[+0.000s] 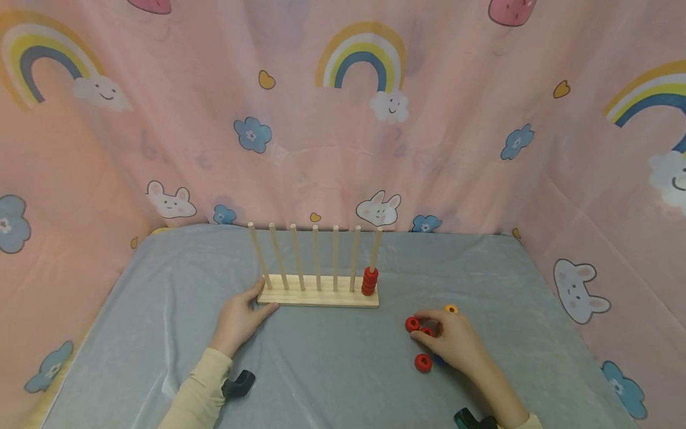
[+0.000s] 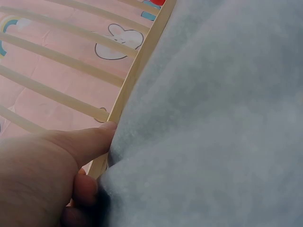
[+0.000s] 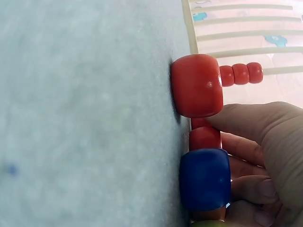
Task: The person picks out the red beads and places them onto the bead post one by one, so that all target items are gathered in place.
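Note:
My left hand holds the left end of a wooden peg board, thumb at its front edge and fingers behind. In the left wrist view the thumb lies along the board's edge. Several red beads are stacked on the rightmost peg. On the cloth to the right, my right hand has its thumb and forefinger curled about a red bead. Another red bead lies by the fingertips, and a third red bead sits nearer. A blue bead is beneath the hand.
A yellow bead lies just beyond the right hand. The other upright pegs carry no beads. Grey cloth covers the table, and a pink patterned curtain hangs behind and at both sides.

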`<control>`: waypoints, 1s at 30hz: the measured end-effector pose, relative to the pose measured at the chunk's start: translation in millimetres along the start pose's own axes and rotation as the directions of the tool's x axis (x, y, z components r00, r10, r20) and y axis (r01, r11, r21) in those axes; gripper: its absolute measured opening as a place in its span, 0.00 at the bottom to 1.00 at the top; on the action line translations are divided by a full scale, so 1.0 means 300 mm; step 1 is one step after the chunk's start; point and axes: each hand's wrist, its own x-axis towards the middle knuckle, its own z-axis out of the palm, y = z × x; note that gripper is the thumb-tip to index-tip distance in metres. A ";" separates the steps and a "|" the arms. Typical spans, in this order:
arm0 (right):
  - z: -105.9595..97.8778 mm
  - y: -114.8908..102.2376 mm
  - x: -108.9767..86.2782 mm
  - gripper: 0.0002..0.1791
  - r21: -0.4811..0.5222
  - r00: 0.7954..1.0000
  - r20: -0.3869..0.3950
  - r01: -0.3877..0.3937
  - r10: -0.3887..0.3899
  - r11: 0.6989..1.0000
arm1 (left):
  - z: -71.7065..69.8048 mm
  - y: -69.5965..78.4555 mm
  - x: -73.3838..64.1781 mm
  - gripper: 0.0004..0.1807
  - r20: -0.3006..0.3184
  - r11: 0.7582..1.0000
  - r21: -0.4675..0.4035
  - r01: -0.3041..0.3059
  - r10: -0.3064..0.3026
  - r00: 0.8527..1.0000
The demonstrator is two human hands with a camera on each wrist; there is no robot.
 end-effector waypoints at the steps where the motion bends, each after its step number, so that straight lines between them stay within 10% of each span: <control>1: 0.000 -0.001 0.000 0.19 -0.004 1.000 -0.003 0.000 0.000 1.000 | 0.000 0.000 0.000 0.42 0.000 1.000 -0.001 0.000 0.000 1.000; 16: -0.001 -0.006 -0.003 0.16 -0.004 0.999 -0.050 0.013 -0.014 1.000 | -0.002 0.003 -0.001 0.42 0.006 1.000 -0.009 -0.004 0.004 1.000; 30: -0.092 -0.023 -0.004 0.15 0.149 0.975 -0.160 0.180 -0.156 0.972 | -0.004 0.005 -0.003 0.42 -0.002 1.000 0.001 -0.009 0.009 1.000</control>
